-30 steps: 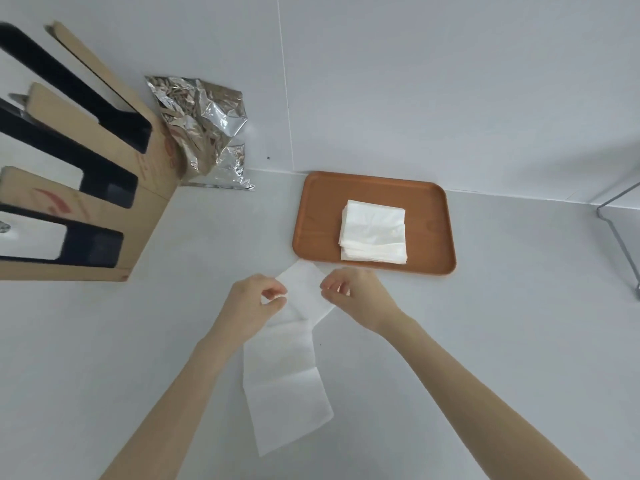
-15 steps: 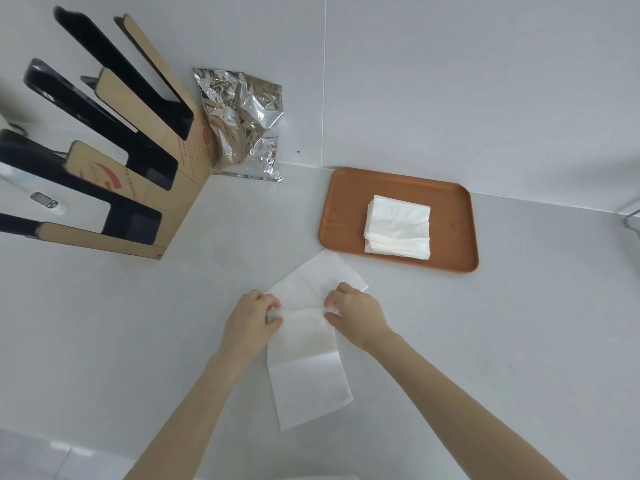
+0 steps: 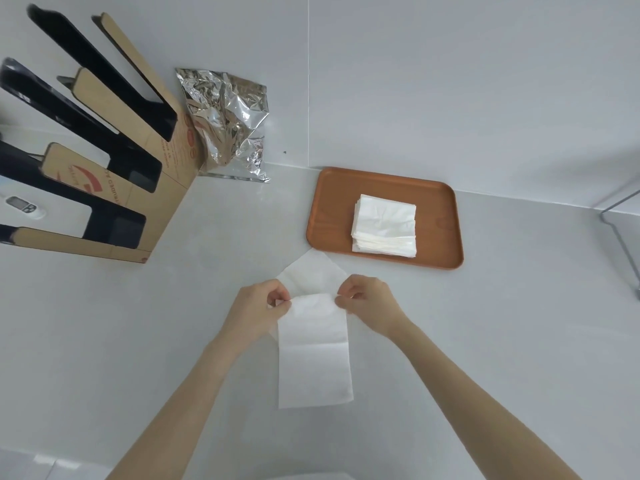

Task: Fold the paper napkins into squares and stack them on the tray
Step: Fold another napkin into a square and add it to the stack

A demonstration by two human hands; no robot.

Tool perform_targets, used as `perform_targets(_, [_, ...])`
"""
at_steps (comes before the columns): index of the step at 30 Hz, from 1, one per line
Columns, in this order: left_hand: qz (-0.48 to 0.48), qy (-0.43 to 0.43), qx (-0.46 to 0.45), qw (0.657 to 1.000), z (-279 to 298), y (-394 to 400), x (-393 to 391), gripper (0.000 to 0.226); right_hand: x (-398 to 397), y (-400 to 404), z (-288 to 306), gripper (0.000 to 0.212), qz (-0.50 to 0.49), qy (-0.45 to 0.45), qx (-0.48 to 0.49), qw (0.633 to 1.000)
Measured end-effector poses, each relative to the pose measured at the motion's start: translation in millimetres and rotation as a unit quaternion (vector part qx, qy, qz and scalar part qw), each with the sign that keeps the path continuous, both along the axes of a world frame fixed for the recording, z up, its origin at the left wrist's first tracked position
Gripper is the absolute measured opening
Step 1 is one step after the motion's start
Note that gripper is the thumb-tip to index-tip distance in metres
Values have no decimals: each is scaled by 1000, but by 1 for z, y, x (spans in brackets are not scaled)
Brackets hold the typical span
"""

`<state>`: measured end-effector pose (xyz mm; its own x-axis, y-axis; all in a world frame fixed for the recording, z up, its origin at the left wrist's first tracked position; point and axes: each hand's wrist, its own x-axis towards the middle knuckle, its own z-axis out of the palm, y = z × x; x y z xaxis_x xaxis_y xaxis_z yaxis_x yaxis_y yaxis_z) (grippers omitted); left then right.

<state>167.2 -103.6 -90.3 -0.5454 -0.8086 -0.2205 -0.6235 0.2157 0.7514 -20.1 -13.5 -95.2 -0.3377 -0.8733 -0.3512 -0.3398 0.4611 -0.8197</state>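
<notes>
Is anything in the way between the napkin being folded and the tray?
Nothing visible. The napkin, pinched by the left hand and right hand, lies just before the tray; only the stack of folded napkins sits there.

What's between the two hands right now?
In the head view, only the napkin spans between the left hand and the right hand, each pinching an edge.

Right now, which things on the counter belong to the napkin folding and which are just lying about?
In the job:
- napkin, pinched by left hand and right hand
- stack of folded napkins
- tray

Lying about:
- foil bag
- cardboard and black rack
- small digital gauge
- metal wire frame
</notes>
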Motion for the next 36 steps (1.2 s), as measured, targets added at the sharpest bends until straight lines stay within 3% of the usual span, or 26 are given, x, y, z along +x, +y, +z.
perform_targets(5, [-31,69,-3,997,33,-12,-43,13,-38,9,41,11,-75,11,-60,995])
perform_targets(10, [-45,160,-46,985,74,-9,-74,16,-61,30,85,15,-108,46,-152,981])
perform_targets(14, [-69,182,-70,978,84,15,-73,19,-60,60,98,22,-118,56,-190,973])
perform_targets(17, [-93,179,-88,975,75,32,-63,18,-52,84,89,24,-106,62,-181,976])
perform_targets(22, [-131,114,-42,984,35,48,-51,35,-41,110,56,21,-93,39,-102,990])
perform_targets(26, [-126,77,-1,989,14,55,-51,28,-39,115,35,16,-80,9,-42,996])
perform_targets(31, [-104,70,2,992,6,47,-60,9,-45,107,27,20,-101,1,-42,994])
perform_targets(36, [-94,48,5,994,-4,40,-73,8,-51,91,12,19,-117,12,-21,993])
